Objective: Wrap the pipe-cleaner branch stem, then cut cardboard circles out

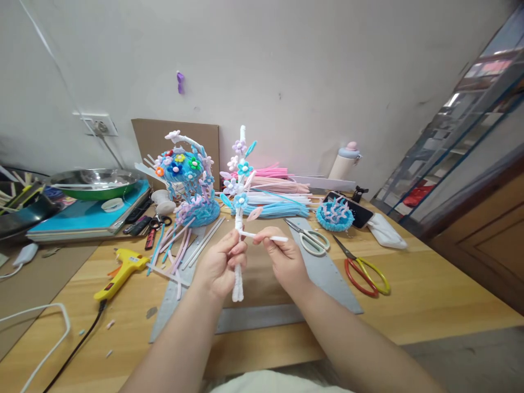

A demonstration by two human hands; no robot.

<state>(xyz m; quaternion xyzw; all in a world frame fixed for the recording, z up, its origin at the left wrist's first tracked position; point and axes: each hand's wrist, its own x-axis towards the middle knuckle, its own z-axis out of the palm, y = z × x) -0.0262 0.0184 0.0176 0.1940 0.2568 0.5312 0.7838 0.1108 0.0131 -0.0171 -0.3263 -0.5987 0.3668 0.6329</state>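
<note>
My left hand (223, 261) is closed around the lower part of an upright white flower stem (238, 284). Blue, lilac and pale pink fuzzy flowers (240, 200) and small leaves climb the stem above my fingers. My right hand (283, 259) pinches a white pipe cleaner (279, 238). One end of this pipe cleaner meets the stem just above my left fingers, and its other end sticks out to the right past my right fingertips. Both hands are over a brown board (262, 284) lying on a grey mat (257, 318).
Behind stand a blue flower-covered ornament (180, 166) and bundled pipe cleaners (278, 210). A yellow glue gun (125, 270) with a cord lies left. White-handled scissors (313, 240), red-and-yellow scissors (366, 275), a blue fuzzy piece (333, 219) and a phone (360, 213) lie right.
</note>
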